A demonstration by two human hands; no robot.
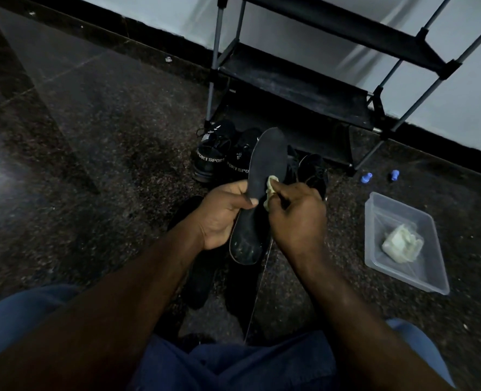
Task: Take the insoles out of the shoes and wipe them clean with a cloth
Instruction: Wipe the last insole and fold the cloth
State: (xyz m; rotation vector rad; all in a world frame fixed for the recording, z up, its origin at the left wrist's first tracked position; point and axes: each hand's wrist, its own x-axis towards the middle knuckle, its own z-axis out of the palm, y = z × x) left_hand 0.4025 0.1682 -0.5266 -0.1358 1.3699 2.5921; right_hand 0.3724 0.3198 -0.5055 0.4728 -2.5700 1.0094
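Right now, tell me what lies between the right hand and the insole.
A pale cloth, pinched in the right hand and touching the insole that the left hand holds; the head view shows it.

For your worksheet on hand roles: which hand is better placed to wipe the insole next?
Right. The right hand grips the cloth against the insole; the left hand holds the insole.

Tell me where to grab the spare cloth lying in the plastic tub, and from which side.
Pinch the crumpled top of the spare cloth, coming straight down from above. It lies as a loose wad inside the open plastic tub, whose walls block a sideways approach. The right hand is nearer, but it grips the wiping cloth.
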